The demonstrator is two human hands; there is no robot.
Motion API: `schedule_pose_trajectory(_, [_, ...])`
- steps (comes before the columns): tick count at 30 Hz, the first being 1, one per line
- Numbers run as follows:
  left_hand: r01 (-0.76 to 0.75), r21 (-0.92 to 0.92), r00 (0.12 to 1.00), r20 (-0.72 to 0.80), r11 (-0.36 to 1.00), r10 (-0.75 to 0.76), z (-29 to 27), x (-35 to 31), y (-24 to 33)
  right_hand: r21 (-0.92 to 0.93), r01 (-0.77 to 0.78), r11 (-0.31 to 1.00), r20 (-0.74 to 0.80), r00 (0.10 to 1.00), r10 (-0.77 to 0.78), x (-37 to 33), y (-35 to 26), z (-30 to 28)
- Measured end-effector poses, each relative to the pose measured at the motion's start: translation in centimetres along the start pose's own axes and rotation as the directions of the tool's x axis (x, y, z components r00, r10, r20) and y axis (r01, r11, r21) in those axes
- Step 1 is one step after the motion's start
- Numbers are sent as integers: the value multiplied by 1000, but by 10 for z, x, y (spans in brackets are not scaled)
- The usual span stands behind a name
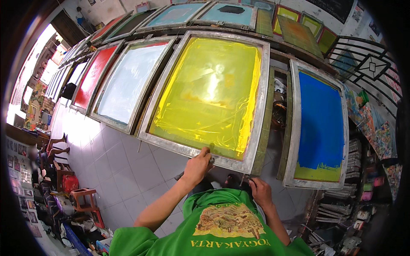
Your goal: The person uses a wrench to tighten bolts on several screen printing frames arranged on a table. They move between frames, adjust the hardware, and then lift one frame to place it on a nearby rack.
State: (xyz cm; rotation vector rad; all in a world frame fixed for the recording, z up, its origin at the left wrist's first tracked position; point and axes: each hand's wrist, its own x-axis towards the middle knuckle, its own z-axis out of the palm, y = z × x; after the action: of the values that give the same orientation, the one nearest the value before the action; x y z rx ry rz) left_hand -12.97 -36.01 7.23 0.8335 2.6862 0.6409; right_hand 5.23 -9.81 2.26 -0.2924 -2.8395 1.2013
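A large screen printing frame [145,132] with a metal border and yellow ink smeared over its mesh lies in front of me, tilted in view. My left hand [198,170] is closed at its near edge, one finger over the border, beside a small dark metal fitting [212,161]. A short dark bar end [179,176] sticks out next to that wrist. Just off the frame's near right corner, my right hand [259,191] has its fingers closed by a thin dark rod-like piece [243,179]; what it holds is hard to make out.
A blue-inked screen [321,123] stands to the right. White [132,79] and red [95,77] screens line the left, with more behind. A black metal railing [371,64] rises at the far right. Red stools [84,198] stand on the tiled floor [124,170].
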Motion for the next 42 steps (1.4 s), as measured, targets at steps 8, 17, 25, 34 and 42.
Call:
schedule_pose_trajectory(8, [39, 19, 999, 27, 999, -39, -6, -1, 10, 79, 111, 991, -16, 994, -110, -2, 6, -4])
schedule_pose_trajectory(17, [108, -138, 989, -83, 985, -120, 2, -4, 17, 188, -128, 974, -4, 991, 131, -4, 4, -48])
schedule_pose_trajectory(25, [167, -24, 951, -259, 986, -168, 16, 5, 31, 400, -290, 869, 100, 957, 273, -9, 12, -53])
schedule_pose_trajectory(34, [200, -103, 973, -96, 974, -210, 39, -7, 56, 625, -215, 751, 65, 972, 224, -11, 55, -12])
schedule_pose_trajectory(42, [-6, -6, 996, -94, 1000, 6, 38, 5, 58, 362, -42, 931, 40, 999, 29, -10, 82, 21])
